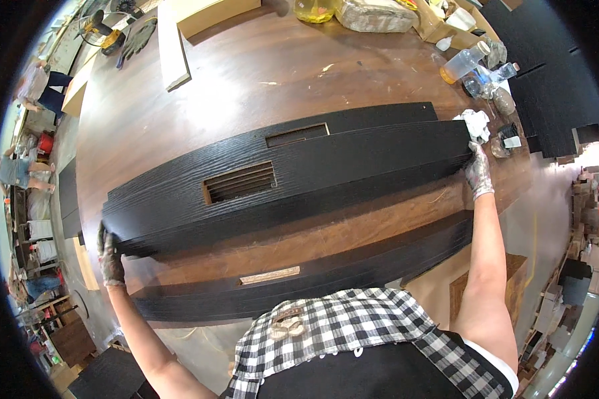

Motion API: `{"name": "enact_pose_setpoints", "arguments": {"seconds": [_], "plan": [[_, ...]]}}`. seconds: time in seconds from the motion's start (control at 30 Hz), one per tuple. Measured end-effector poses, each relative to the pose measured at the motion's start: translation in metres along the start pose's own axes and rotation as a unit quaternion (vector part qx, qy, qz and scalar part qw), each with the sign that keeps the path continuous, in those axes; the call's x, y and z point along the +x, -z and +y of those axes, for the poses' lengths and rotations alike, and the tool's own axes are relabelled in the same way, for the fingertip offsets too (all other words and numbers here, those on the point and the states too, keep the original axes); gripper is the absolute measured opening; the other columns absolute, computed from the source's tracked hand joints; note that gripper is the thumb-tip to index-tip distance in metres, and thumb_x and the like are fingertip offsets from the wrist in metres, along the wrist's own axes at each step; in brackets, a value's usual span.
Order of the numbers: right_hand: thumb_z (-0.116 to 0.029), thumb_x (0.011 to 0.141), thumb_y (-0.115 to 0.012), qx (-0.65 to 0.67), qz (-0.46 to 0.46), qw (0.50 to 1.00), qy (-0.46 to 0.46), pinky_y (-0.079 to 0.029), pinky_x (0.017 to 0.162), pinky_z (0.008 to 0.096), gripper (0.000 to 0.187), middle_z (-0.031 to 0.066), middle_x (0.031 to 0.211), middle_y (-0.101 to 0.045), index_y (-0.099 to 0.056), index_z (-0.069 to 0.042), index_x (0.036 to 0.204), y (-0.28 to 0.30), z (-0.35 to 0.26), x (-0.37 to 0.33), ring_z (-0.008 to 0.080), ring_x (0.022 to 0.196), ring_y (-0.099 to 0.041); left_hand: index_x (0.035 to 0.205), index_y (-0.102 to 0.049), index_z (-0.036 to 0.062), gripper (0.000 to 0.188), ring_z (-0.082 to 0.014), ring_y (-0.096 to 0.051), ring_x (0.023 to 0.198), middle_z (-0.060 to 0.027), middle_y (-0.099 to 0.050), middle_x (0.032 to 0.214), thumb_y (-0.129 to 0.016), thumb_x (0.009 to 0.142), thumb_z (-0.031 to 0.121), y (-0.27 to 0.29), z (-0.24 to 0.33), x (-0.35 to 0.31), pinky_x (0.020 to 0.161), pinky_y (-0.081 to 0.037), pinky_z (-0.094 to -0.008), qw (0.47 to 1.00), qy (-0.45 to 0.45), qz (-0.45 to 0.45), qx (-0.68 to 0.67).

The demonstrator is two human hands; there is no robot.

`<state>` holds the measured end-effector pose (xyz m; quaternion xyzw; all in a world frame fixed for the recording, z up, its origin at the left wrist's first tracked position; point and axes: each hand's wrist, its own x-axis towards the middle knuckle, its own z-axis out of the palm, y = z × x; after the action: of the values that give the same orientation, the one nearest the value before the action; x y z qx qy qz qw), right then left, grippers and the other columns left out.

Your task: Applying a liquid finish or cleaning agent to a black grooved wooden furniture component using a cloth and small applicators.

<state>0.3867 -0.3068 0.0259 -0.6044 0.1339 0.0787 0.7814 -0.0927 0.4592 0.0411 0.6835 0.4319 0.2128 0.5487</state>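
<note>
Left hand (110,256) is gripping the left end of the long black board (353,166), fingers closed on its edge. Right hand (478,171) is clasping the right end. Board is lying across the brown table (246,86), above another black board (353,269) nearer.

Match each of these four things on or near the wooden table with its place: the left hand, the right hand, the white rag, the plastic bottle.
Things:
1. left hand
2. right hand
3. white rag
4. plastic bottle

Places:
A. far right of the table, lying on its side
B. gripping the black board's left end
C. just beyond the board's right end
D. gripping the board's right end

Pairs: 1-B, 2-D, 3-C, 4-A
</note>
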Motion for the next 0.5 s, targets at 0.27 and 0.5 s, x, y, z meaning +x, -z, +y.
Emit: {"name": "enact_pose_setpoints", "arguments": {"seconds": [0.27,0.5], "plan": [[-0.032,0.088,-0.061,-0.193,0.086,0.976,-0.056,-0.046,0.079,0.0377,0.035,0.0021,0.104,-0.062,-0.062,-0.010,0.115,0.000,-0.009,-0.005,0.0208,0.091,-0.057,0.136,-0.046,0.0091,0.047,-0.0214,-0.046,0.122,-0.0106,-0.051,0.132,-0.056,0.093,0.024,0.020,-0.007,-0.016,0.098,-0.041,-0.0347,0.995,0.025,0.056,0.083],[-0.033,0.098,-0.039,-0.841,-0.221,0.490,-0.055,-0.046,0.088,0.0422,0.042,0.0074,0.106,-0.064,-0.056,-0.005,0.126,0.115,-0.038,-0.024,0.0263,0.095,-0.060,0.115,-0.063,0.0069,0.061,-0.0264,-0.061,0.084,-0.0091,-0.066,0.099,-0.047,0.089,0.059,0.041,0.038,-0.055,0.065,-0.052,-0.0437,0.782,0.386,-0.120,0.474]]}}
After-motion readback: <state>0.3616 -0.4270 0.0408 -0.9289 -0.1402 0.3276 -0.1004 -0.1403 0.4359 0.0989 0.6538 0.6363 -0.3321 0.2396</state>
